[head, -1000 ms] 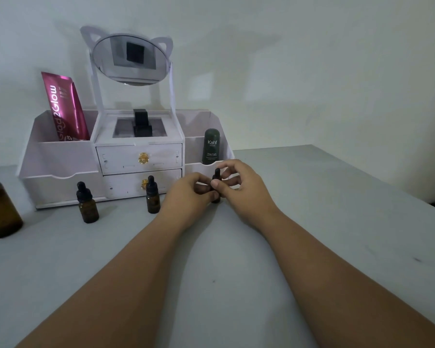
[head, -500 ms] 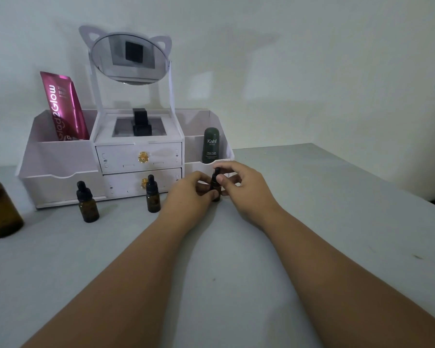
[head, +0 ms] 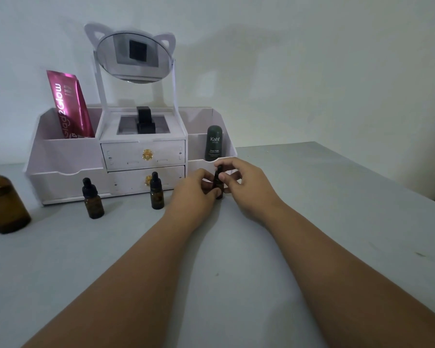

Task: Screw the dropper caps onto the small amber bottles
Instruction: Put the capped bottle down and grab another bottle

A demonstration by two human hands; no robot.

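Head view: a small amber bottle (head: 218, 189) is standing on the table (head: 312, 197) just in front of the organizer (head: 68, 156), at its 5 o'clock corner; the left hand (head: 194, 192) is gripping its body while the right hand (head: 246, 182) is pinching the dropper cap (head: 219, 172) on top. Two capped bottles, one (head: 157, 195) at 9 o'clock of the hands and another (head: 93, 203) farther left, are standing apart, untouched.

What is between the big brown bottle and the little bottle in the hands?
In the head view, two small capped amber bottles stand between them: one nearer the big brown bottle, one nearer the held bottle.
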